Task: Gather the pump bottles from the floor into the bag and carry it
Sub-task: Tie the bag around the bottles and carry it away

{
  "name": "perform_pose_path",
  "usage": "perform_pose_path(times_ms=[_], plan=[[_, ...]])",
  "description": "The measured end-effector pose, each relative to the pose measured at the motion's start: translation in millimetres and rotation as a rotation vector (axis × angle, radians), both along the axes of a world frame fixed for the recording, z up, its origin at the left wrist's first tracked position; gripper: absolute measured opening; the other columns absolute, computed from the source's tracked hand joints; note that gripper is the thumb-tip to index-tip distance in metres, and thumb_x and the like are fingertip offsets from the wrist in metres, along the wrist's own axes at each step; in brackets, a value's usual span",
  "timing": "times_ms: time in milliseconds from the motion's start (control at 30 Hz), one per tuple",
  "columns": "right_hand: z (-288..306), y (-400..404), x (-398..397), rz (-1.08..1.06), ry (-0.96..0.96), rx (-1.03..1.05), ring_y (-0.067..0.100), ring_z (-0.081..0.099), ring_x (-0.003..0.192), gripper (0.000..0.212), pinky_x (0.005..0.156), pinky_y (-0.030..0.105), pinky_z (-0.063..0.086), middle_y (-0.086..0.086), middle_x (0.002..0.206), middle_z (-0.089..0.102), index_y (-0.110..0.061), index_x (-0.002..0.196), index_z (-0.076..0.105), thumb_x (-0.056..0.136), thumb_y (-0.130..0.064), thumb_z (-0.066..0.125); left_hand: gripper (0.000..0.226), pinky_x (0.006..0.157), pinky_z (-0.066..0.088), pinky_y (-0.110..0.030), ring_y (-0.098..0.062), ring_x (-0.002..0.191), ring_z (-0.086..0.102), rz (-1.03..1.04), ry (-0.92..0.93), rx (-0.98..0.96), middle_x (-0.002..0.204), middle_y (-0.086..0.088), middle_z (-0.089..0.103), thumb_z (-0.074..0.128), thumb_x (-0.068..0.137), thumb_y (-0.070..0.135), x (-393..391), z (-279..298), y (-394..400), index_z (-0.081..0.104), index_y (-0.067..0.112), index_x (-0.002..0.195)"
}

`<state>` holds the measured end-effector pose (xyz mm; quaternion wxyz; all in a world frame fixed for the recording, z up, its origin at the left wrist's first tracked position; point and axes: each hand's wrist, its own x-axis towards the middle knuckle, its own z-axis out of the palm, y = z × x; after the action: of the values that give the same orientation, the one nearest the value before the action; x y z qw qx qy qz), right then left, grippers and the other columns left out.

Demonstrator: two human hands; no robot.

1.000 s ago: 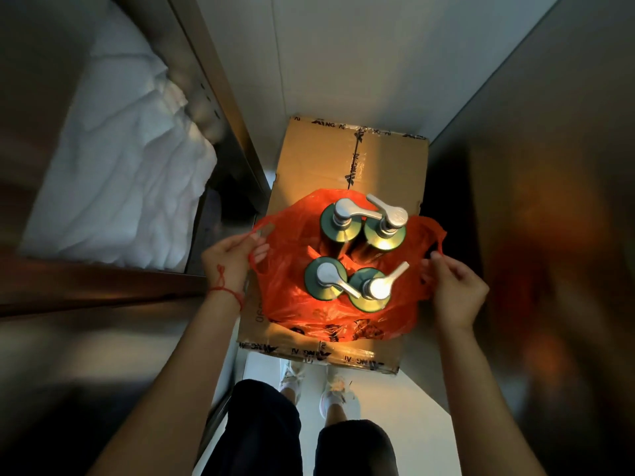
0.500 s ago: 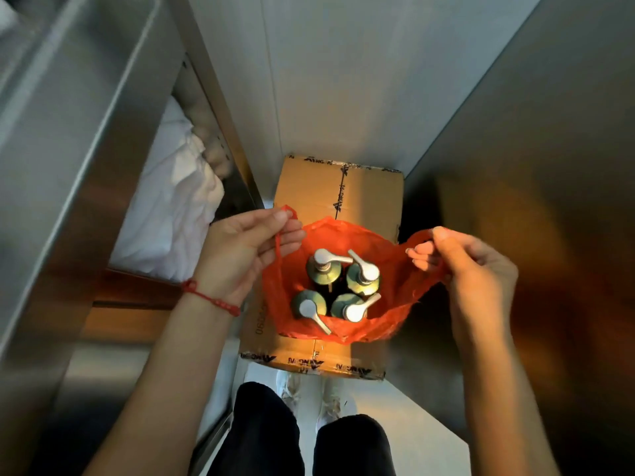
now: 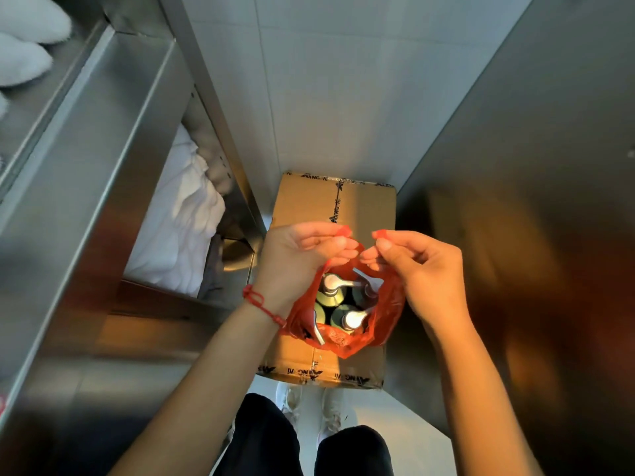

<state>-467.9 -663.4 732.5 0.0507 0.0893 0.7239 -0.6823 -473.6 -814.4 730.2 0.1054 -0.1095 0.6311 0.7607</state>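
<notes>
Both hands meet above the mouth of the thin, translucent orange-red plastic carrier bag (image 3: pixel 385 317), each pinching one of its handle loops: the left hand (image 3: pixel 299 259), with a red string bracelet (image 3: pixel 263 304) on its wrist, has thumb and fingertips closed on the left loop, and the right hand (image 3: pixel 419 266) is closed in the same way on the right loop, the two sets of fingertips almost touching over the opening. The bag hangs straight below the hands, so its long axis runs up and down between them, and neither hand is clearly nearer to it; the grip looks even. Inside the bag the green pump bottles with silver dispenser heads (image 3: pixel 345 305) stand upright and packed against one another; four tops can be made out, one partly hidden by the plastic and by the fingers, and one spout pokes toward the near edge of the bag. No bottle shows on the floor, so the gathering looks complete, and what remains is probably to join both loops in one hand and lift straight up, keeping the load level so that the thin film does not tear on a spout. Below the bag lies the closed brown cardboard box (image 3: pixel 311 204) sealed with printed tape; whether the bag rests on it or hangs just clear cannot be told. Left of it, crumpled white linen (image 3: pixel 178 235) fills a steel trolley shelf (image 3: pixel 113 108), and pale wall panels rise beyond.
</notes>
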Motion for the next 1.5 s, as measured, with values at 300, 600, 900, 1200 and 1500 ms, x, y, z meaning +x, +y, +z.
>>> perform_pose_path(times_ms=[300, 600, 900, 1200, 1500], plan=[[1.5, 5.3, -9.8, 0.167, 0.132, 0.298, -0.008, 0.062, 0.065, 0.015, 0.064, 0.004, 0.043, -0.01, 0.068, 0.068, -0.02, 0.081, 0.07, 0.083, -0.008, 0.062, 0.018, 0.073, 0.048, -0.014, -0.004, 0.079, 0.061, -0.027, 0.453, -0.406, 0.082, 0.007, 0.063, 0.068, 0.072, 0.006, -31.9, -20.3, 13.1, 0.069, 0.013, 0.089], [-9.1, 14.5, -27.4, 0.203, 0.204, 0.365, 0.005, 0.061, 0.074, 0.009, 0.071, 0.017, 0.048, -0.01, 0.078, 0.064, -0.016, 0.086, 0.072, 0.08, -0.012, 0.067, 0.026, 0.069, 0.051, -0.013, 0.001, 0.068, 0.065, -0.26, 0.241, -0.165, 0.064, 0.017, 0.07, 0.058, 0.081, -0.009, -51.2, -30.9, 15.5, 0.065, 0.01, 0.097], [-25.8, 15.3, -28.9, 0.078, 0.274, 0.192, 0.008, 0.062, 0.094, 0.013, 0.084, 0.024, 0.049, 0.0, 0.098, 0.066, -0.024, 0.082, 0.069, 0.076, -0.013, 0.066, 0.019, 0.059, 0.053, -0.017, -0.008, 0.055, 0.065, -0.127, 0.177, -0.088, 0.061, 0.005, 0.068, 0.056, 0.083, -0.005, -46.5, -35.6, 14.5, 0.065, 0.012, 0.084], [-31.8, 10.3, -31.4, 0.107, 0.213, 0.129, 0.003, 0.062, 0.086, 0.016, 0.08, 0.02, 0.048, -0.015, 0.081, 0.069, -0.024, 0.085, 0.07, 0.079, -0.013, 0.06, 0.016, 0.053, 0.048, -0.018, -0.005, 0.043, 0.056, -0.063, 0.079, -0.079, 0.046, 0.007, 0.063, 0.06, 0.082, -0.001, -49.4, -37.5, 19.9, 0.068, 0.011, 0.087], [-40.1, 9.7, -45.9, 0.035, 0.18, 0.15, -0.005, 0.053, 0.086, 0.02, 0.08, 0.012, 0.042, -0.017, 0.072, 0.068, -0.025, 0.08, 0.071, 0.073, -0.007, 0.071, 0.015, 0.054, 0.046, -0.02, -0.015, 0.052, 0.057, -0.434, -0.109, 0.083, 0.054, -0.003, 0.065, 0.061, 0.071, 0.0, -54.4, -45.6, 19.6, 0.069, 0.013, 0.07]])
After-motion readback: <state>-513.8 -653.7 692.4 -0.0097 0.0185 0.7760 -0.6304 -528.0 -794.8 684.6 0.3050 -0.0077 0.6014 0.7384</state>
